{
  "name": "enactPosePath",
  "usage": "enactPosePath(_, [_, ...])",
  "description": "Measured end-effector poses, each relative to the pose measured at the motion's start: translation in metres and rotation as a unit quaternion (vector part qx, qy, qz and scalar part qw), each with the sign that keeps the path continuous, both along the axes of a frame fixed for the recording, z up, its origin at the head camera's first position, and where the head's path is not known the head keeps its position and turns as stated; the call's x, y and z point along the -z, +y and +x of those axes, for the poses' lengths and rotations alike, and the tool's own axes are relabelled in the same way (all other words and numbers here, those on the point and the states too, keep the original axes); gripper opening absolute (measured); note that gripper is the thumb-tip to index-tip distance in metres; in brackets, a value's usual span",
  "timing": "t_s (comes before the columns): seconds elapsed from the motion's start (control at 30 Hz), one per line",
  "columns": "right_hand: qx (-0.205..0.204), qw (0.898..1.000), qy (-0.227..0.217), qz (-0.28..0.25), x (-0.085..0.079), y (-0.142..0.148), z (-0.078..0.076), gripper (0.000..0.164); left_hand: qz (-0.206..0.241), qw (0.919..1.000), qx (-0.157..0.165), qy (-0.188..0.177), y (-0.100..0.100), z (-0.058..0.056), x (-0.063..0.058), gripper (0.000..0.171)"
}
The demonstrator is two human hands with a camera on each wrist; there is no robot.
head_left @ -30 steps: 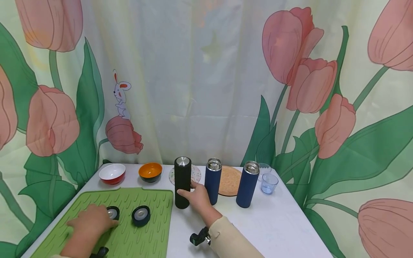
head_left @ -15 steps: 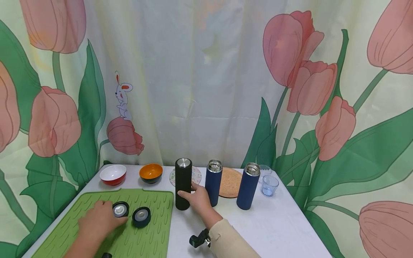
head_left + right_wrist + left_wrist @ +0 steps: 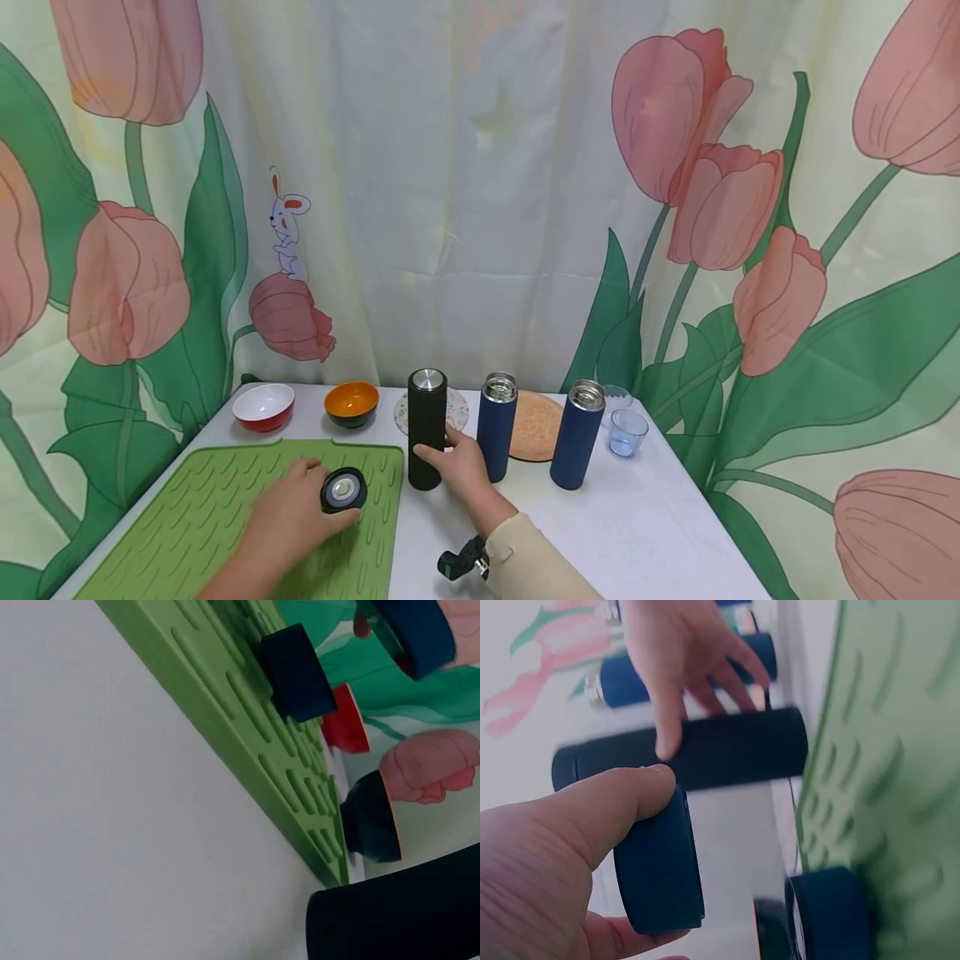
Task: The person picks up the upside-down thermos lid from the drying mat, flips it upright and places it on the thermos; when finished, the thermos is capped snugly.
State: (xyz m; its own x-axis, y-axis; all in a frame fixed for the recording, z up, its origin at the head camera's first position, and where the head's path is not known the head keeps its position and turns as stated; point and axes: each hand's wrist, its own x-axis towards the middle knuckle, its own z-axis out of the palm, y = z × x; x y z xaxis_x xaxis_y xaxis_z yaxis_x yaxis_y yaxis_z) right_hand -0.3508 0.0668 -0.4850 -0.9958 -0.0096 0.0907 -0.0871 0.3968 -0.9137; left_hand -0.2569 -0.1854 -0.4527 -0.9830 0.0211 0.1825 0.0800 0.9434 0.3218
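Pinched dark blue lid [image 3: 343, 489] by its side in left hand [image 3: 288, 510], over green mat [image 3: 202, 500], likely to keep inner face uncovered. Gripped capped black bottle [image 3: 427, 425] low in right hand [image 3: 465, 467], between thumb and fingers, probably to steady it upright. Saw 1 other lid [image 3: 296, 673] on mat, 2 uncapped blue bottles [image 3: 496, 433] standing to the right.

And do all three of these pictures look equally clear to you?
Not quite. Head view: fairly crisp, a bright glint on the silvery end of the black bottle; left wrist view: hazy and washed out toward the upper left, the green mat soft; right wrist view: dimmer and greyer, the bottle almost a dark silhouette.
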Motion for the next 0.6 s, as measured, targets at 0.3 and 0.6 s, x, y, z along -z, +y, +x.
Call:
enactPosePath(0.3, [-0.036, 0.998, -0.004, 0.058, -0.009, 0.012, 0.018, 0.072, 0.019, 0.9986, 0.04, 0.028, 0.034, -0.001, 0.002, 0.078])
enactPosePath(0.6, [-0.142, 0.979, -0.042, 0.142, -0.047, 0.047, 0.057, 0.063, 0.053, 0.9961, 0.067, 0.023, 0.064, -0.003, -0.006, 0.08])
